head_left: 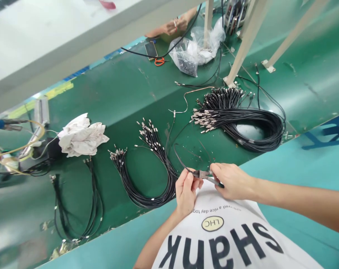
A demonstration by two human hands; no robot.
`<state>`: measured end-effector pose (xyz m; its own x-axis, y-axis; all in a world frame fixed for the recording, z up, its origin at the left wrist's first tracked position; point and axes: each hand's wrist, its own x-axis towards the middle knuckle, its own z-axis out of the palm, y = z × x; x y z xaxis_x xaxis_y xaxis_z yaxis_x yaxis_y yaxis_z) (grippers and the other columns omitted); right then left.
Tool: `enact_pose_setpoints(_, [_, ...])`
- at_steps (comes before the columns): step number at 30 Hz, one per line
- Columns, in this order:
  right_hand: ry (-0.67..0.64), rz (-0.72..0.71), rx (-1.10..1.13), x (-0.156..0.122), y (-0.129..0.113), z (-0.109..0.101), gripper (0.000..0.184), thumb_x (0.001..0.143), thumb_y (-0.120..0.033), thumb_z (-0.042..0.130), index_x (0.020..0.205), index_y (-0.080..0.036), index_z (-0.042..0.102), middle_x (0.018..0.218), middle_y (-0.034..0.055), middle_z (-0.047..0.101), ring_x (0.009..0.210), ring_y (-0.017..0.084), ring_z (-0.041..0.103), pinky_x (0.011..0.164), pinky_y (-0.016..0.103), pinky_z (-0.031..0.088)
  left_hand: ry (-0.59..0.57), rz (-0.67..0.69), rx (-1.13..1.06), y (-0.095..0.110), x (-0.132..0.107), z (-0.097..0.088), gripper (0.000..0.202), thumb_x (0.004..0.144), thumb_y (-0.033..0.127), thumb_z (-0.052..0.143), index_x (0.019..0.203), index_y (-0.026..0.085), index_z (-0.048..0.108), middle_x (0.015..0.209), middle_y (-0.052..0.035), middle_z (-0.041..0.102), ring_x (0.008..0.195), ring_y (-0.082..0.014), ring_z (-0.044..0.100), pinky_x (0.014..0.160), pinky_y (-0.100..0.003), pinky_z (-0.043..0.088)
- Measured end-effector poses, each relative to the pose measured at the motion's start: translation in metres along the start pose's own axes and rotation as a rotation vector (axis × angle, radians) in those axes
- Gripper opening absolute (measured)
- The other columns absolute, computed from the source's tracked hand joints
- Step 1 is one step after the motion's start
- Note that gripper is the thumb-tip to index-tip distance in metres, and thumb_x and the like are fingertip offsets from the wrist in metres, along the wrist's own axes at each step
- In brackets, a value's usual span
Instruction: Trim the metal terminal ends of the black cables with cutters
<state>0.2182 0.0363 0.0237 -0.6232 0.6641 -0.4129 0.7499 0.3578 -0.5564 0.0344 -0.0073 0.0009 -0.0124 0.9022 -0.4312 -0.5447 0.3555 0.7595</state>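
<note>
My left hand [186,188] pinches a black cable [181,160] close to its end, just past the table's front edge. My right hand [230,180] is closed round a pair of cutting pliers [204,175], whose metal jaws meet the cable beside my left fingertips. Whether the jaws have bitten into the cable is too small to tell. Left of my hands, a U-shaped bundle of black cables [147,201] with metal-tipped ends lies on the green table. A larger coiled cable bundle [253,112] rests beyond my right hand.
A smaller cable bundle [95,209] and a crumpled white cloth [82,135] lie at left. Table legs [242,45] stand at the back right, near a clear plastic bag [189,56] and orange-handled scissors [159,61]. Another person's hands [175,26] show beyond the white shelf [60,48].
</note>
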Motion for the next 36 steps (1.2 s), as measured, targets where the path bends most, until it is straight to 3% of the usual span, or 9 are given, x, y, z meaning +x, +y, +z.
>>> enact_pose_setpoints(6, [-0.009, 0.004, -0.029, 0.001, -0.002, -0.016, 0.016, 0.079, -0.018, 0.052, 0.093, -0.021, 0.044, 0.092, 0.0072, 0.064, 0.081, 0.023, 0.06, 0.069, 0.034, 0.037, -0.038, 0.019, -0.044, 0.006, 0.002, 0.003, 0.024, 0.098, 0.039, 0.062, 0.091, 0.017, 0.067, 0.057, 0.0073, 0.034, 0.05, -0.0063, 0.027, 0.057, -0.025, 0.04])
enact_pose_setpoints(13, [-0.059, -0.022, 0.055, -0.006, -0.009, -0.032, 0.018, 0.083, -0.026, 0.054, 0.098, -0.022, 0.044, 0.097, 0.0057, 0.062, 0.085, 0.024, 0.059, 0.074, 0.037, 0.041, -0.081, 0.088, 0.009, 0.003, 0.004, -0.009, 0.023, 0.103, 0.038, 0.054, 0.095, 0.019, 0.065, 0.062, 0.0024, 0.051, 0.058, -0.0099, 0.048, 0.062, -0.026, 0.043])
enact_pose_setpoints(21, [-0.087, 0.047, 0.07, -0.011, -0.012, -0.033, 0.019, 0.085, -0.03, 0.056, 0.099, -0.021, 0.046, 0.096, 0.007, 0.062, 0.084, 0.025, 0.059, 0.075, 0.039, 0.043, -0.081, 0.145, 0.049, -0.002, 0.004, -0.01, 0.022, 0.104, 0.038, 0.052, 0.1, 0.021, 0.066, 0.068, 0.0008, 0.059, 0.065, -0.0117, 0.059, 0.06, -0.024, 0.045])
enact_pose_setpoints(30, [-0.205, 0.111, 0.131, -0.014, -0.016, -0.033, 0.017, 0.086, -0.029, 0.055, 0.09, -0.024, 0.039, 0.085, 0.0036, 0.062, 0.07, 0.022, 0.059, 0.061, 0.036, 0.035, 0.005, 0.137, 0.122, -0.009, 0.002, -0.005, 0.028, 0.099, 0.048, 0.057, 0.094, 0.021, 0.063, 0.064, 0.0016, 0.058, 0.057, -0.0109, 0.052, 0.056, -0.024, 0.046])
enact_pose_setpoints(36, [-0.222, 0.116, 0.125, -0.017, -0.015, -0.029, 0.02, 0.084, -0.031, 0.055, 0.088, -0.025, 0.037, 0.085, 0.0039, 0.062, 0.07, 0.022, 0.058, 0.06, 0.035, 0.034, 0.048, 0.128, 0.113, -0.01, 0.002, -0.002, 0.029, 0.097, 0.051, 0.061, 0.093, 0.021, 0.062, 0.069, 0.0013, 0.058, 0.056, -0.0096, 0.052, 0.052, -0.022, 0.042])
